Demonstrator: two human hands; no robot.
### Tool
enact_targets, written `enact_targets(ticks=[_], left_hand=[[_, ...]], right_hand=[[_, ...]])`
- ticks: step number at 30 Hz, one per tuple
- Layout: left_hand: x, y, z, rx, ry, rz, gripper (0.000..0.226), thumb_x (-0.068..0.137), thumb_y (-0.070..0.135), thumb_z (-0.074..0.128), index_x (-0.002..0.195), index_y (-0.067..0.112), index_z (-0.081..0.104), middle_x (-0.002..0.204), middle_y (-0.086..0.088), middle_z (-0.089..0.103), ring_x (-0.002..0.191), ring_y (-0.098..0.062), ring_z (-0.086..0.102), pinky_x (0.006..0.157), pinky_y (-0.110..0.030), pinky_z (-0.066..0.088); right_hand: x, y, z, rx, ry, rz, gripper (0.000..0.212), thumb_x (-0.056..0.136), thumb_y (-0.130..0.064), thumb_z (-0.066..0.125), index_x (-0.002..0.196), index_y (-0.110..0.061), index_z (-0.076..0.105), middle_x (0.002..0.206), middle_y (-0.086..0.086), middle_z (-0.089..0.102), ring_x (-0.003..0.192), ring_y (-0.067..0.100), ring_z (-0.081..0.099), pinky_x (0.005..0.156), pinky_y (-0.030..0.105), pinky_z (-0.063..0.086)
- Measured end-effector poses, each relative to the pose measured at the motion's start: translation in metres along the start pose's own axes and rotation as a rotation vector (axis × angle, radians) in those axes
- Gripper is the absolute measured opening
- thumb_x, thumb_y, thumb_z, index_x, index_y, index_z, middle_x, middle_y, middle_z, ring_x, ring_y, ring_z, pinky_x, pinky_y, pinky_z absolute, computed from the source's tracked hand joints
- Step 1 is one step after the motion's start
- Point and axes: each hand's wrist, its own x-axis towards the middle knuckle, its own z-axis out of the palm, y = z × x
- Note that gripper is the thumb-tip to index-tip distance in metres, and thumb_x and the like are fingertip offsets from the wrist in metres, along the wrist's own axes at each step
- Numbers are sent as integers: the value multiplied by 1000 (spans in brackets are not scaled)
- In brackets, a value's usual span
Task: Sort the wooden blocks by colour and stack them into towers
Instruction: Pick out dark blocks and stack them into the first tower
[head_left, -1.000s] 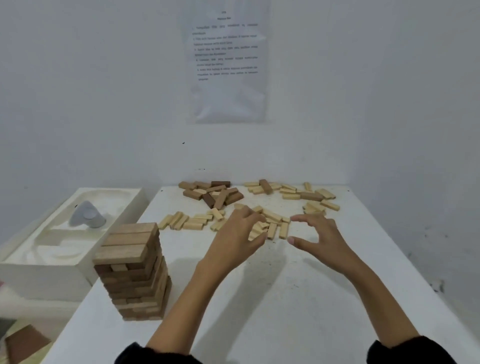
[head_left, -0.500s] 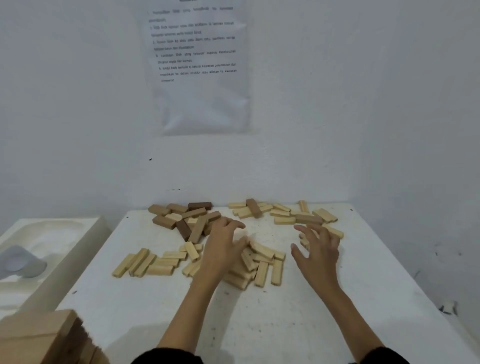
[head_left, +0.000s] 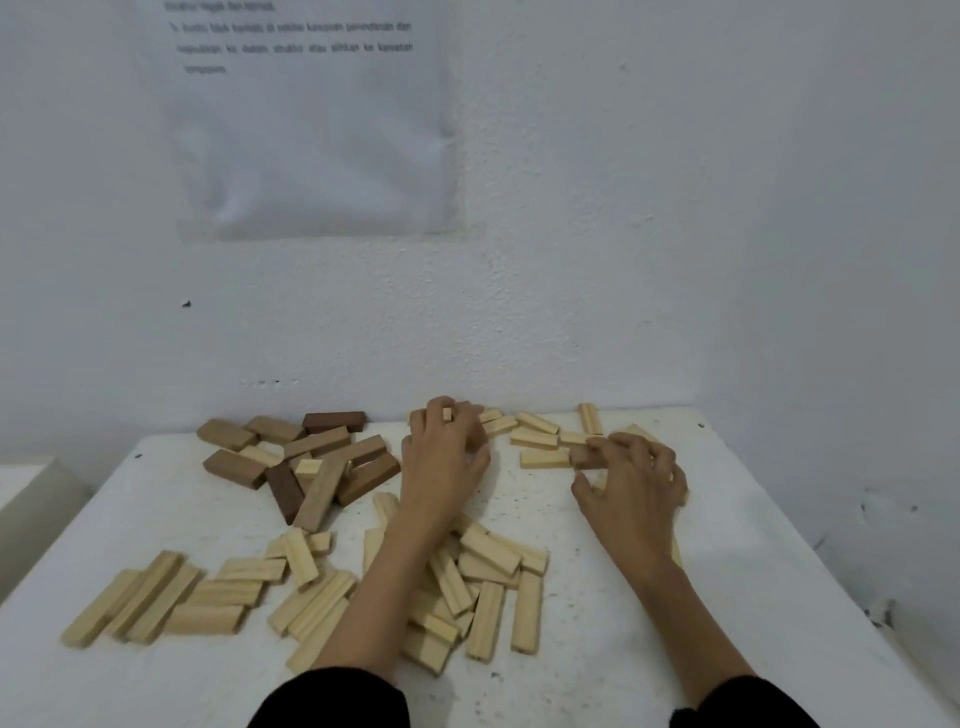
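Left of and nearer than the heap of brown rectangular wooden blocks (head_left: 317, 467), pale rectangular wooden blocks (head_left: 156, 597) lie flat in loose rows on the white table (head_left: 779, 597). Heap itself: light to dark brown, criss-crossed, a few pale pieces mixed in. Just right of the heap, left hand (head_left: 447, 457) — fingers curled down over blocks close to the white wall (head_left: 675, 260), a pale block end showing between them; cannot tell what it actually grips. Under its forearm, nearer than the heap, a second pale scatter (head_left: 488, 571). Further right of the heap, a few far pale blocks (head_left: 540, 441). Well right of the heap, right hand (head_left: 634, 478) — index finger and thumb pinch a single mid-brown wooden block (head_left: 586, 458).
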Motion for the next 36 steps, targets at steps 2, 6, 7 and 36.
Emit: enact_targets(ticks=[2,6,7,36], left_hand=[[1,-2,1,35,-28,-11,40,91,32,56,129,24,48,137,-5,36,125,-25,32,93,-39,37],[3,-1,2,-13,-12,-68,35,92,33,55,125,22,52,132,-3,41,121,-23,38,95,-38,33],[3,-1,2,-28,0,-82,32,91,31,56,122,20,54,129,-3,44,118,-22,41,94,-38,34],[-7,-43,-83,115,-76,-295,37,80,14,68,116,13,60,115,-8,57,103,-25,55,71,-29,38]], right_hand=[[0,-1,-1,10,19,0,29,76,-23,70,104,-17,68,116,5,61,115,32,42,99,49,27],[-1,-2,-3,-41,36,-47,24,78,-18,72,101,-15,67,108,8,64,106,34,51,97,54,29],[-1,-3,-6,-54,8,-39,25,81,-19,70,105,-17,67,111,7,63,109,33,50,99,53,25],[-19,-41,-16,1304,-354,-19,29,87,-27,51,116,-27,53,91,10,65,72,20,65,53,34,56]])
